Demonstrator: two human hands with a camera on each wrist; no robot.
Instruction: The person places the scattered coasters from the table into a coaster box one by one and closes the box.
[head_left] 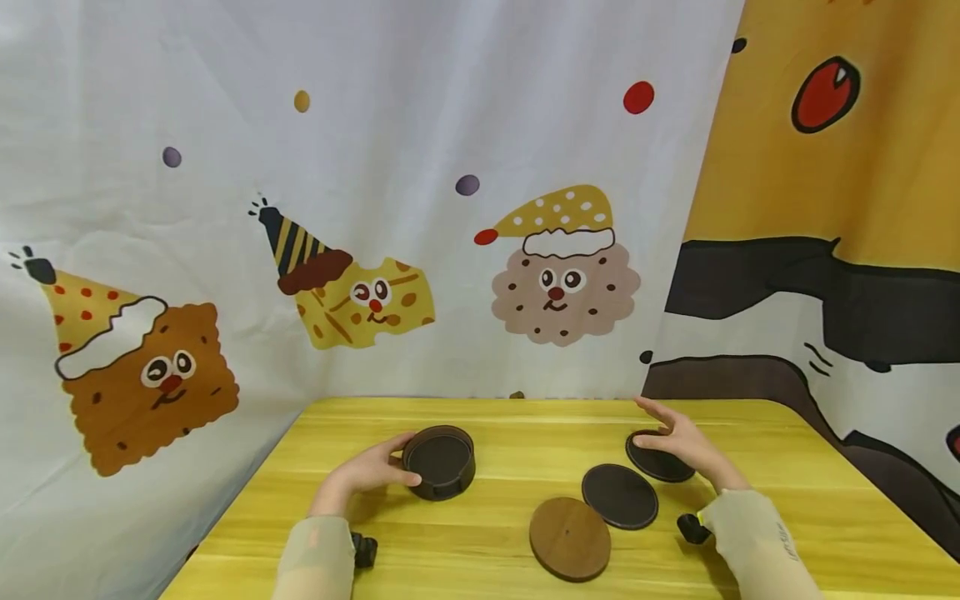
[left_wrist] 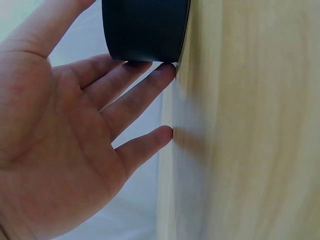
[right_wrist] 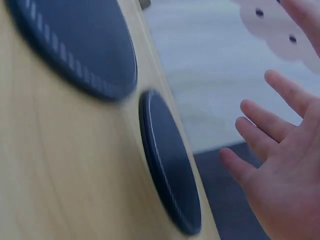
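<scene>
A round dark coaster holder [head_left: 441, 467] with a raised rim and a notch in its wall stands on the left part of the table. My left hand [head_left: 367, 467] holds it from the left, thumb at the near side and fingers at the far side. In the left wrist view, fingertips touch the holder's black wall [left_wrist: 145, 30]. At the right, my right hand [head_left: 686, 446] is over a dark round coaster [head_left: 663, 468], fingers spread. The right wrist view shows this hand [right_wrist: 290, 155] apart from the coaster [right_wrist: 172, 165], with nothing in its grasp.
A second dark coaster [head_left: 620, 497] lies to the near left of the first. Next to it is a brown, wood-coloured disc [head_left: 570, 540]. All are on a yellow wood-grain table [head_left: 465, 575]. Behind the table hangs a cartoon-printed curtain [head_left: 390, 167].
</scene>
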